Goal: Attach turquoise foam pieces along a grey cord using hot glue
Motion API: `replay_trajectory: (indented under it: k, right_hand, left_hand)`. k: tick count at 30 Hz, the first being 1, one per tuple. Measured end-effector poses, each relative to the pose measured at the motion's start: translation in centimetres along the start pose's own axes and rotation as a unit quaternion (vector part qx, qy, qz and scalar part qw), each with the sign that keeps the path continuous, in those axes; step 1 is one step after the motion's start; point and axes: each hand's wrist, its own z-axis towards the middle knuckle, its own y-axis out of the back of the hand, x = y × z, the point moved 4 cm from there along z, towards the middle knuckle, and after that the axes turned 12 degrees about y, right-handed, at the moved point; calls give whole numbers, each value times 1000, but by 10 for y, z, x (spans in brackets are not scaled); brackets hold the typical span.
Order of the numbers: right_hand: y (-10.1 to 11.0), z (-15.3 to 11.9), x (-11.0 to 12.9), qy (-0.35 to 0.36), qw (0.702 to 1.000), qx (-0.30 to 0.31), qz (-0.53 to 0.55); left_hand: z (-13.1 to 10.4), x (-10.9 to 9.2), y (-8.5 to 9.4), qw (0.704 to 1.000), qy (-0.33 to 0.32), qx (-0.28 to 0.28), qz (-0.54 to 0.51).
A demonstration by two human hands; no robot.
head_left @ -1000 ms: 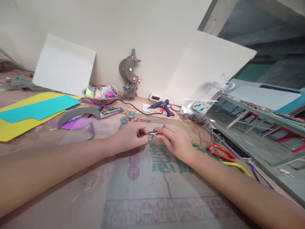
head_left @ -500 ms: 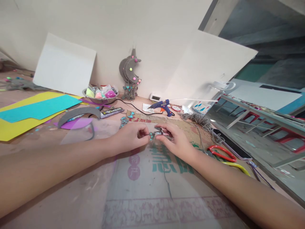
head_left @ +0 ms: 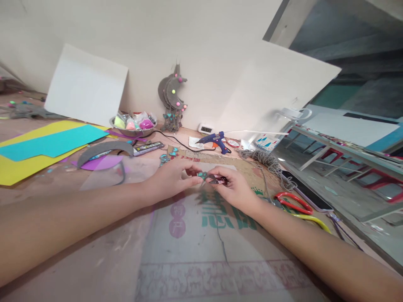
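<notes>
Above the printed cardboard, both my hands meet at a small teal-and-grey piece (head_left: 202,174). My left hand (head_left: 176,176) pinches it between thumb and fingers at its left side. My right hand (head_left: 231,186) is closed around a small pair of thread snips (head_left: 219,180) with a pinkish handle; fingers cover much of them. The fingertips of my right hand are at the right side of the piece, and I cannot tell whether they touch it. More small teal-and-grey pieces (head_left: 164,159) lie just beyond my left hand.
A blue glue gun (head_left: 215,139) lies at the back beside a small digital clock (head_left: 205,128). Grey cord (head_left: 267,161), a phone (head_left: 307,191) and red-handled scissors (head_left: 294,202) are on the right. Teal and yellow sheets (head_left: 53,140) lie left. A decorated grey moon (head_left: 171,94) stands against the wall.
The snips' blades, spread apart before, now look closer together and more covered by my right fingers. My left hand has shifted slightly right with the piece, and the hands are nearer each other.
</notes>
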Motion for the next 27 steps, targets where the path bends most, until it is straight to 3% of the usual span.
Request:
replay_trajectory:
  k: [4,9,17,27]
  right_hand:
    - [0,-2,0,4,1000,4,-13]
    - [11,-3,2,49,994,-42,-85]
    - [15,2,-4,123,973,-39,-189]
    - [13,0,-5,124,969,-4,-214]
  left_hand:
    - [1,1,0,999,27,-4,-19]
    - [1,6,-2,992,94,2,-85]
    - [1,7,0,998,43,-47,-17]
    - [1,6,4,997,27,-68,8]
